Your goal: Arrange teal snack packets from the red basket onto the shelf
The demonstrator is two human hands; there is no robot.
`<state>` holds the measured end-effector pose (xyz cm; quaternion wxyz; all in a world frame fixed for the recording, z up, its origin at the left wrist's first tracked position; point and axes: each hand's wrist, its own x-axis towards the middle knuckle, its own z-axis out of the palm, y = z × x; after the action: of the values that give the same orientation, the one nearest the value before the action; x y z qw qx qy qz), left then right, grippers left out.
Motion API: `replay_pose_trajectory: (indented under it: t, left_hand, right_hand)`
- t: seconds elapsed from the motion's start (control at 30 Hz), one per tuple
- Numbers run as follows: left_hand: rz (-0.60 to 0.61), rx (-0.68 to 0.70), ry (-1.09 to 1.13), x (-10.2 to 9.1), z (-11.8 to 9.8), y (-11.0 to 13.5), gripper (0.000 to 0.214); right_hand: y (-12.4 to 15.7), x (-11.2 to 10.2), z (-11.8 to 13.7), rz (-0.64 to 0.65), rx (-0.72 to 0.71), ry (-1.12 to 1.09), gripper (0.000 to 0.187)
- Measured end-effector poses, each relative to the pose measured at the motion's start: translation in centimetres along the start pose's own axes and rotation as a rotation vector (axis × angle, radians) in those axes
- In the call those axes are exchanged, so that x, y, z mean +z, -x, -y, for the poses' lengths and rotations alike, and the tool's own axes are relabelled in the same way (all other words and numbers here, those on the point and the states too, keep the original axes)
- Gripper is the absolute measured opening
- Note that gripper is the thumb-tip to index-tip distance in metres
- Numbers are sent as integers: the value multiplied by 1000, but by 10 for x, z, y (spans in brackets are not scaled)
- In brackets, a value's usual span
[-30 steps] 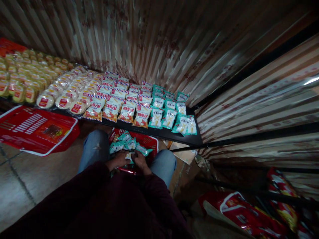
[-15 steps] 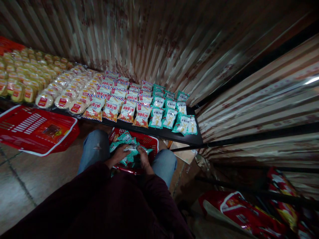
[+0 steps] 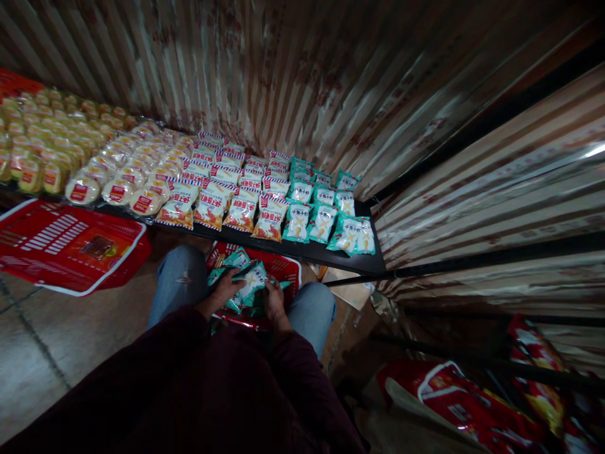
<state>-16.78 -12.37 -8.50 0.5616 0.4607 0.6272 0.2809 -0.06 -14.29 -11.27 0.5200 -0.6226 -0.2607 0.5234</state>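
Observation:
A teal-and-white snack bag point(image 3: 254, 282) is held between my two hands over a red shopping basket point(image 3: 289, 268), its printed front facing up. My left hand point(image 3: 227, 287) is closed at the bag's left side. The right side is gripped by my right hand point(image 3: 274, 299), with the thumb and fingers near its edge. More teal snack bags point(image 3: 235, 257) lie in the basket beneath and around my hands, partly hidden by them. The basket sits between my knees.
On the black shelf point(image 3: 326, 260) ahead stand rows of teal bags point(image 3: 299, 221), red-and-white snack bags point(image 3: 216, 203), round packaged crackers point(image 3: 120, 190) and yellow packs point(image 3: 32, 173). Another red basket point(image 3: 70, 243) is at left. Black rails point(image 3: 472, 255) and red packages point(image 3: 477, 410) are at right.
The snack bag between my hands has tipped so its printed front now shows more fully. My left hand has shifted slightly left. The shelf goods look unchanged.

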Motion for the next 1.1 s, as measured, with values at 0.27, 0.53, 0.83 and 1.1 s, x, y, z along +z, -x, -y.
replay_pose_trajectory:
  t: [0.27, 0.53, 0.83, 1.1]
  left_hand:
    - [138, -122, 109, 6, 5, 2, 63]
    - [235, -204, 225, 1, 8, 10, 71]
    - [314, -196, 329, 5, 2, 11, 69]
    - [164, -239, 317, 1, -1, 17, 61]
  right_hand:
    - [4, 1, 7, -26, 134, -159, 35]
    - [15, 6, 18, 159, 253, -193, 34]
    - [23, 9, 21, 231, 357, -255, 39]
    - [27, 11, 17, 252, 363, -262, 38]
